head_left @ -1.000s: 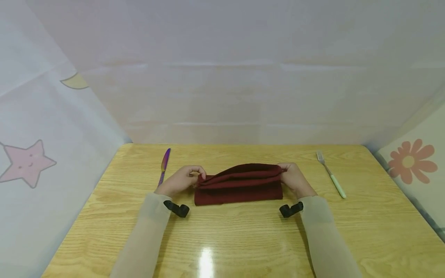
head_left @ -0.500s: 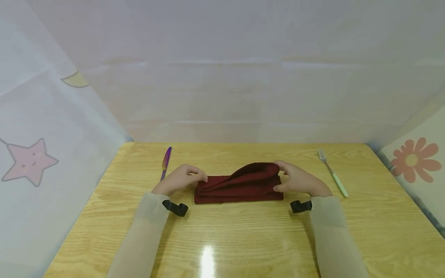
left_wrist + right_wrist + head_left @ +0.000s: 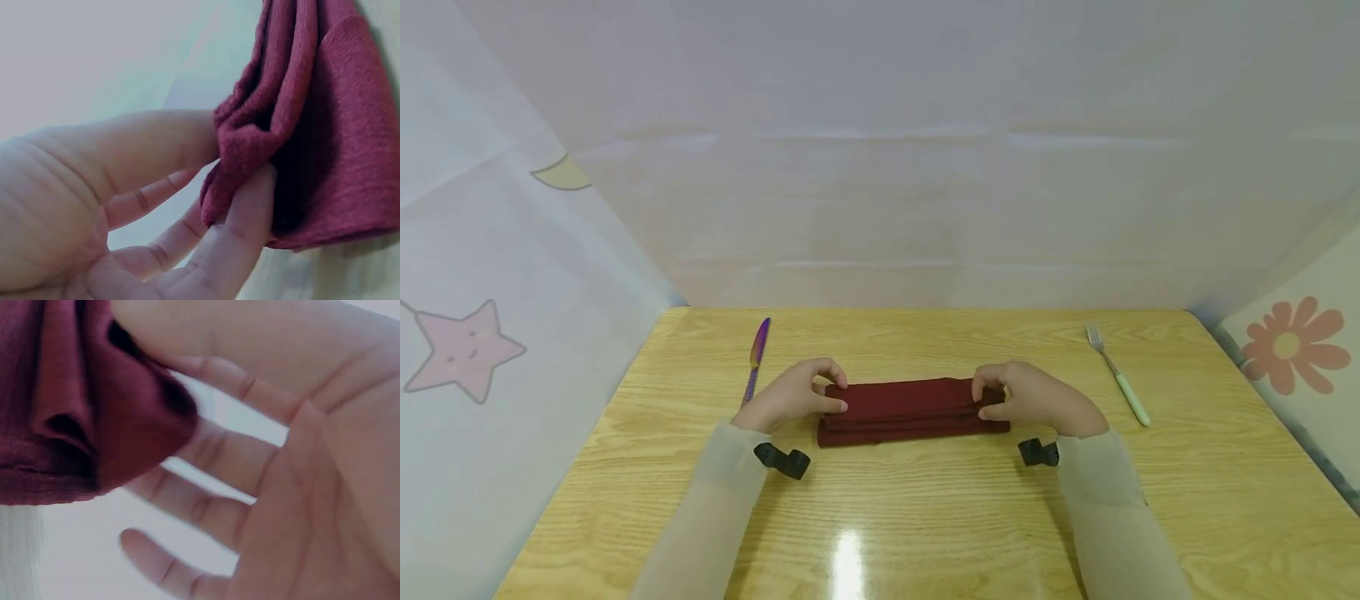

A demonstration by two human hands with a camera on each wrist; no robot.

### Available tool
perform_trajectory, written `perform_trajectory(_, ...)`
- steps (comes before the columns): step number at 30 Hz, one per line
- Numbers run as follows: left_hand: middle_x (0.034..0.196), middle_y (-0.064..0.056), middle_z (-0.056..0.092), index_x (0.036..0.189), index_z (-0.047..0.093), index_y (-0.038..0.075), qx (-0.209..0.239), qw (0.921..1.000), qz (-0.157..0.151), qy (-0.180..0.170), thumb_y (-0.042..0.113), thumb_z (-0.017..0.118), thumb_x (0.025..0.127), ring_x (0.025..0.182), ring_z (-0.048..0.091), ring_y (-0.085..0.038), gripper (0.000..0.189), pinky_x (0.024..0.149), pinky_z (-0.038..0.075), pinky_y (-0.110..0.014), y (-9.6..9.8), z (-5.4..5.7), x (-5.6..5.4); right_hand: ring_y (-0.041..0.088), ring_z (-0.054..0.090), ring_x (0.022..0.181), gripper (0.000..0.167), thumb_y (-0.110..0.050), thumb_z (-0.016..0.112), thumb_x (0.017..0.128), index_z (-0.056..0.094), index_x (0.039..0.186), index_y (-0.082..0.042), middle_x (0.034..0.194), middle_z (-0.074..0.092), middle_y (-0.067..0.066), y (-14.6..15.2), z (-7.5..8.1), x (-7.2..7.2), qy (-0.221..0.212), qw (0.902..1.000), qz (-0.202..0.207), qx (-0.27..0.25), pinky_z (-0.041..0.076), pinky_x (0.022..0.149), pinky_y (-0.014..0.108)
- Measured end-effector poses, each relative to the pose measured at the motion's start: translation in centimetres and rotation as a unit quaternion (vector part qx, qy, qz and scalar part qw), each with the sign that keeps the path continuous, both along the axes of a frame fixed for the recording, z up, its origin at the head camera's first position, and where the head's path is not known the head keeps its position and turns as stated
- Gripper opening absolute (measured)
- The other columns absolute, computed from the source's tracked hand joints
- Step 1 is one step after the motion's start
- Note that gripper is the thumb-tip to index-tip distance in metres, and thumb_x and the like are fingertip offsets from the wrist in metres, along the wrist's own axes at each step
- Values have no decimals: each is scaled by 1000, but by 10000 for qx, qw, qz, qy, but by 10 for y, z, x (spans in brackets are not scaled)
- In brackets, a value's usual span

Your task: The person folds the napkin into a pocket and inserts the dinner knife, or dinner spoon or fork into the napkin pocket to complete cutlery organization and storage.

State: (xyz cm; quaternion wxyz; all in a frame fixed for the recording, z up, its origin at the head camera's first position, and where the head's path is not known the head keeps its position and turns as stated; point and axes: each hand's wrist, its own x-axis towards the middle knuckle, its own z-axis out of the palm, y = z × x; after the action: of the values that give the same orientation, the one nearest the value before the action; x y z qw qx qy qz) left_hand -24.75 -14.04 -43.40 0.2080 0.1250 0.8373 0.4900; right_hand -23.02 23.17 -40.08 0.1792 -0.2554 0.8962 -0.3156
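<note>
A dark red cloth napkin (image 3: 898, 402), folded into a long flat strip with layered pleats, lies crosswise on the table. At its left end my left hand (image 3: 797, 394) pinches the folds. In the left wrist view the thumb and a finger close on a bunched corner of the napkin (image 3: 250, 144). My right hand (image 3: 1037, 398) holds the other end, thumb toward the near side and index finger curled over the top. The right wrist view has the napkin's pleated end (image 3: 125, 419) between thumb and fingers, the other fingers spread behind it; the fingertips are partly hidden by cloth.
A purple and gold knife (image 3: 758, 343) lies left of the napkin, its handle partly behind my left hand. Right of my right hand is a fork (image 3: 1123, 385) with a pale green handle. The wooden table (image 3: 925, 517) meets pale sheet walls at the back and sides.
The raised upper layer of the napkin has come down flat toward me. My right hand let its thumb apart from the cloth, then moved inward onto the right end; the left stays at its end.
</note>
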Motion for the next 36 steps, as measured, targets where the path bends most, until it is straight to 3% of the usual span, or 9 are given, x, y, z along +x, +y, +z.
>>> perform_trajectory(5, 121, -11, 55, 103, 64, 8, -98, 9996, -132, 248, 3, 77, 89, 74, 54, -18, 20, 68, 48, -33, 1, -1, 12, 15, 54, 76, 5, -11, 66, 99, 71, 102, -12, 97, 67, 1, -2, 3, 4, -61, 9994, -184, 277, 48, 69, 34)
perform_trajectory(9, 119, -9, 56, 101, 66, 10, -878, 9922, -159, 874, 5, 78, 89, 85, 52, -23, 18, 81, 47, -40, 7, -2, 23, 14, 57, 82, 11, -8, 69, 96, 77, 90, -12, 98, 64, 0, -4, -4, 8, 250, 9980, -236, 536, 52, 72, 33)
perform_trajectory(14, 138, -16, 55, 125, 67, 5, -2213, 9530, -406, 2028, 4, 73, 93, 132, 42, -43, 33, 113, 31, -57, 30, 7, 44, 17, 51, 81, 10, -5, 73, 93, 75, 87, -13, 98, 55, 4, -12, -19, 16, 734, 9938, -361, 759, 50, 70, 32)
perform_trajectory(17, 155, -22, 41, 147, 51, 2, -2554, 9324, -997, 2357, 10, 62, 102, 147, 26, -46, 47, 117, 26, -59, 48, 13, 57, 26, 58, 97, 10, -11, 72, 95, 73, 105, -9, 115, 57, 12, -23, -21, 24, 1175, 9872, -417, 1000, 53, 83, 41)
perform_trajectory(22, 166, -16, 21, 160, 32, 13, -3238, 9101, -1818, 1840, 41, 49, 108, 152, 10, -44, 62, 119, 19, -62, 63, 11, 75, 48, 37, 141, 53, -27, 64, 102, 51, 147, -2, 156, 36, 26, -42, -25, 43, 1015, 9873, -124, 1213, 35, 112, 61)
perform_trajectory(26, 168, -14, 12, 163, 25, 17, -3677, 8953, -2142, 1315, 57, 53, 101, 153, 3, -42, 79, 120, 15, -60, 63, 12, 79, 50, 15, 149, 74, -44, 64, 100, 37, 157, -7, 165, 19, 22, -48, -27, 56, 312, 9889, 62, 1451, 22, 113, 71)
perform_trajectory(29, 169, -12, 7, 163, 21, 19, -3785, 8890, -2354, 1053, 63, 53, 98, 154, -1, -40, 85, 121, 12, -59, 63, 15, 72, 49, 9, 151, 84, -55, 63, 97, 31, 160, -10, 167, 13, 20, -48, -28, 57, 104, 9858, 103, 1671, 16, 111, 76)
perform_trajectory(33, 169, -11, 5, 163, 22, 22, -3783, 8883, -2465, 840, 63, 50, 99, 154, -3, -39, 81, 122, 8, -59, 67, 17, 55, 52, 10, 150, 92, -63, 60, 94, 28, 161, -8, 166, 12, 23, -50, -27, 51, 152, 9807, 132, 1946, 7, 111, 78)
perform_trajectory(36, 169, -13, 10, 163, 26, 22, -3696, 8964, -2236, 997, 61, 50, 100, 153, 1, -42, 77, 121, 9, -62, 74, 14, 46, 54, 13, 148, 89, -62, 59, 96, 32, 159, -5, 164, 17, 25, -56, -28, 44, 304, 9768, -12, 2120, 1, 112, 77)
